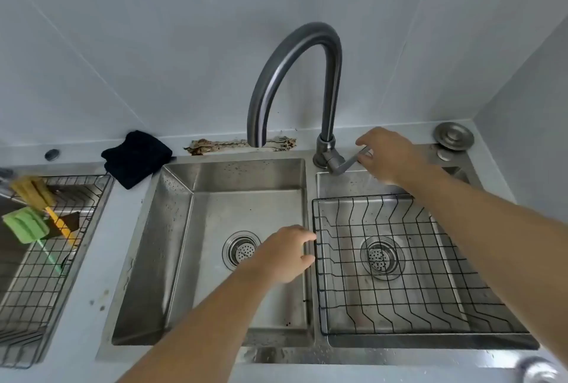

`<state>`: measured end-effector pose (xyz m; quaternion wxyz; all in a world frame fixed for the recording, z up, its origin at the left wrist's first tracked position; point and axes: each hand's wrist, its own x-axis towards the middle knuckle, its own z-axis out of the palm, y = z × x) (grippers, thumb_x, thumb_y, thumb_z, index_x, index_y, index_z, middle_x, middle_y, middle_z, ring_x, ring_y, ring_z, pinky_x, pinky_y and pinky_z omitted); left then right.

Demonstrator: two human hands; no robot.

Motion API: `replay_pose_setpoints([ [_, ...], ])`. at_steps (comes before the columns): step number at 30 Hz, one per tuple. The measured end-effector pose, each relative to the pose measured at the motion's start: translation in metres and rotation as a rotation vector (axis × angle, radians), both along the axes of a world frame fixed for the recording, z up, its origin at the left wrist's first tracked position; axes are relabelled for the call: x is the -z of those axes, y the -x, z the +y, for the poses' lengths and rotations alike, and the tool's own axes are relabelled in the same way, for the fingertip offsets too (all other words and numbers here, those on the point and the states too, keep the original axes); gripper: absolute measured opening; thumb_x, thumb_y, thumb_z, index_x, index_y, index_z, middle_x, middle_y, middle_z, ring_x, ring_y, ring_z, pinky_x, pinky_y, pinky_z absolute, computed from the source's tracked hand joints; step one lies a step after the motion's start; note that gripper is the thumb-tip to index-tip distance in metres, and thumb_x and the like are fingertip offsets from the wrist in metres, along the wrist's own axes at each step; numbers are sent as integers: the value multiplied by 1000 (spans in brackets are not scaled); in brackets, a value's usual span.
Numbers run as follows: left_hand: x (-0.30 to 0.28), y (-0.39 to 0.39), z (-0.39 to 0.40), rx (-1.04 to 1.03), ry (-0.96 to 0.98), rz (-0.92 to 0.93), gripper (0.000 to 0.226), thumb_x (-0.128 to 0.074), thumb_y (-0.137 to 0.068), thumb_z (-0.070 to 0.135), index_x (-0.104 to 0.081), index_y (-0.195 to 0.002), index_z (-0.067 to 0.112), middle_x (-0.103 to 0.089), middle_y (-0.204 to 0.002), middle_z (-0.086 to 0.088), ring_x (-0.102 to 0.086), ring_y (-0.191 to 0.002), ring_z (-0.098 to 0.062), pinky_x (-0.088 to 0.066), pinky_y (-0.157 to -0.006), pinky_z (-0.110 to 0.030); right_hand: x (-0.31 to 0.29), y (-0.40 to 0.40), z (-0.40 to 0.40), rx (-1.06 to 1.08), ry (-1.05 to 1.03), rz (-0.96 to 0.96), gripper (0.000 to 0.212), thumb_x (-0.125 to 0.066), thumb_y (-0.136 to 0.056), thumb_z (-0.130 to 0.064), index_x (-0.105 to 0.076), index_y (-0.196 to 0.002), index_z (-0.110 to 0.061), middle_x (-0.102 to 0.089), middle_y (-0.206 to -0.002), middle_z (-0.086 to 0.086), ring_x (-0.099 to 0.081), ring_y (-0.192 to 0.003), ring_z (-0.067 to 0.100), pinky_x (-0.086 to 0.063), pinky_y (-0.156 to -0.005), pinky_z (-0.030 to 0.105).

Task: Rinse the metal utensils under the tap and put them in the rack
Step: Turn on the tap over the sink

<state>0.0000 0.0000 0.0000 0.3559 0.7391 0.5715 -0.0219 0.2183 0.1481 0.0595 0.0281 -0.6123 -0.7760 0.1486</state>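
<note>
A tall curved steel tap (295,75) arches over the left sink basin (246,198), and no water runs from it. My right hand (390,155) is closed on the tap's lever handle (349,162) behind the right basin. My left hand (284,255) hovers over the left basin beside the divider, fingers apart, holding nothing. A black wire rack (408,262) sits in the right basin and holds nothing. A small metal fork (278,140) lies on the back ledge behind the tap spout.
A second wire rack (46,269) at the far left holds a yellow and a green brush. A black cloth (135,158) lies on the counter behind it. A round metal plug (453,135) rests at the back right. Rusty grime marks the ledge behind the tap.
</note>
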Motion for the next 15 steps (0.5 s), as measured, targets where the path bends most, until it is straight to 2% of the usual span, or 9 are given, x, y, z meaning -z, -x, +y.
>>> replay_pose_setpoints([
  [4, 2, -16, -8, 69, 21, 77, 57, -53, -95, 30, -36, -148, 19, -24, -160, 5, -33, -142, -18, -33, -113, -40, 6, 0, 5, 27, -46, -19, 29, -53, -96, -23, -63, -121, -13, -59, -123, 9, -56, -109, 30, -43, -84, 35],
  [7, 3, -24, -15, 127, 18, 117, 58, -53, -95, 30, -33, -148, 16, -12, -162, 8, -46, -132, -23, -45, -102, -41, 11, -3, 9, 5, -66, -27, 25, -56, -95, -23, -69, -112, -10, -62, -110, 11, -59, -97, 31, -41, -73, 32],
  [10, 7, -25, -18, 156, -5, 156, 64, -54, -95, 31, -26, -151, 16, -2, -163, 9, -53, -124, -22, -47, -95, -37, 11, -3, 11, -17, -80, -32, 24, -58, -94, -25, -70, -109, -9, -62, -107, 12, -59, -95, 31, -41, -73, 33],
  [15, 10, -20, -19, 222, 17, 154, 82, -64, -89, 36, -18, -153, 14, 7, -163, 10, -31, -142, -13, -41, -104, -34, 15, -5, 15, -69, -104, -22, 24, -60, -93, -25, -72, -103, -8, -61, -103, 12, -57, -94, 30, -43, -75, 35],
])
